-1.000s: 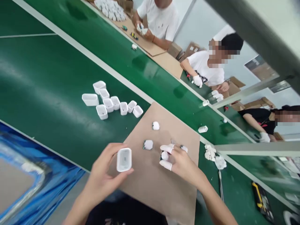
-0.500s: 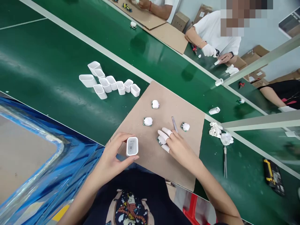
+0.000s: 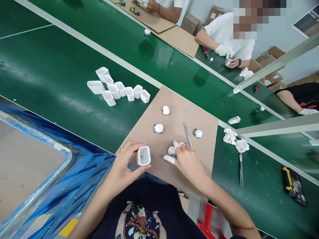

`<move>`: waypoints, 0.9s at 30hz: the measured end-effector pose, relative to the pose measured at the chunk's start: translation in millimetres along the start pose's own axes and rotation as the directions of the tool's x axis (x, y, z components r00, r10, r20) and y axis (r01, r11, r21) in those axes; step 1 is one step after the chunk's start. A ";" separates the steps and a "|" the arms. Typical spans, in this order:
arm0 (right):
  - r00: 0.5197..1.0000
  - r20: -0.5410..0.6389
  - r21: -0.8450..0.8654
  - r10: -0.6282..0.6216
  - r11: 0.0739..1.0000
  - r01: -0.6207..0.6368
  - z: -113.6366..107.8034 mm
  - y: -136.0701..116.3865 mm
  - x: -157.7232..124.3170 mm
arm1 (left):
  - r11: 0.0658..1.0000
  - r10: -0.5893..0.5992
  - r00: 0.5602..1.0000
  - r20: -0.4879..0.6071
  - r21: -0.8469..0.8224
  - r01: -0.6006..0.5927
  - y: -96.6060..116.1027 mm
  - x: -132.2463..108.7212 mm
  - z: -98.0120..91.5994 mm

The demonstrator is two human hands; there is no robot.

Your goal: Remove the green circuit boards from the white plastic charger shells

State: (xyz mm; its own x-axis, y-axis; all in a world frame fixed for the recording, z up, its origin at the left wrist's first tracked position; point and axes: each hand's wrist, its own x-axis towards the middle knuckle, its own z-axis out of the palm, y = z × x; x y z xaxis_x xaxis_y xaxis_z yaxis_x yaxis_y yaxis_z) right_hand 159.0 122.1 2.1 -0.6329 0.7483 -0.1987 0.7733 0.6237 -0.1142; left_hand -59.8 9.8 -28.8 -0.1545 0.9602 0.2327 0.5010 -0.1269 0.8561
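Observation:
My left hand (image 3: 126,166) holds a small white open-ended plastic housing (image 3: 144,155) over the near edge of a brown cardboard mat (image 3: 174,109). My right hand (image 3: 183,157), with white finger cots on its fingertips, pinches a small white part (image 3: 171,150) lying on the mat. Three more white parts on small green boards lie on the mat: one (image 3: 158,128) left of centre, one (image 3: 165,110) further back, one (image 3: 198,133) to the right. Metal tweezers (image 3: 187,135) lie just beyond my right fingers.
Several empty white housings (image 3: 117,90) are grouped on the green conveyor belt (image 3: 62,66) to the left. Blue glossy sheeting (image 3: 50,166) fills the lower left. Crumpled finger cots (image 3: 234,141), a tool (image 3: 241,171) and a yellow-black item (image 3: 291,187) lie right. Other people work across the belt.
My right hand's fingers curled from lying flat into a pinch on the white part. The left hand with the housing stayed close. The camera view tilted down since the earliest frame.

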 end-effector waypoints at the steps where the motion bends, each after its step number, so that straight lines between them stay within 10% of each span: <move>1: 1.000 -0.011 0.016 0.004 1.000 -0.004 4.4 -5.0 1.4 | 1.000 0.002 1.000 0.003 0.002 -0.002 0.2 0.2 -0.1; 9: 0.969 -0.164 0.425 -0.185 0.873 0.239 -14.7 3.9 2.9 | 0.998 0.045 0.999 -0.004 -0.051 -0.046 9.2 -0.7 2.3; 14: 0.920 -0.355 0.868 -0.169 0.305 0.391 -38.3 1.6 -5.6 | 0.970 0.082 0.997 -0.005 -0.230 -0.081 26.3 5.6 13.6; 17: 0.904 -0.401 0.896 -0.149 0.140 0.421 -48.9 -5.8 -18.9 | 0.929 0.108 0.994 0.011 -0.358 -0.097 37.4 6.2 21.4; 23: 0.809 -0.560 0.776 -0.179 0.228 0.588 -60.0 -16.2 -41.9 | 0.887 0.119 0.991 0.058 -0.455 -0.080 53.1 7.2 33.5; 27: 0.878 -0.464 0.871 -0.119 0.122 0.477 -60.3 -13.5 -42.8 | 0.837 0.020 0.999 -0.025 -0.546 -0.030 60.8 11.8 41.1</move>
State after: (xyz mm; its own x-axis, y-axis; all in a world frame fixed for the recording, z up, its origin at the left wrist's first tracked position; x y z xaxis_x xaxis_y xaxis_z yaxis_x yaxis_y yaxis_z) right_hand 173.3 95.3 70.9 -0.6657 0.6873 0.2907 -0.1740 0.2359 -0.9561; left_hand 3.8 23.7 7.1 -0.1653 0.9511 0.2611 -0.0413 -0.2712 0.9616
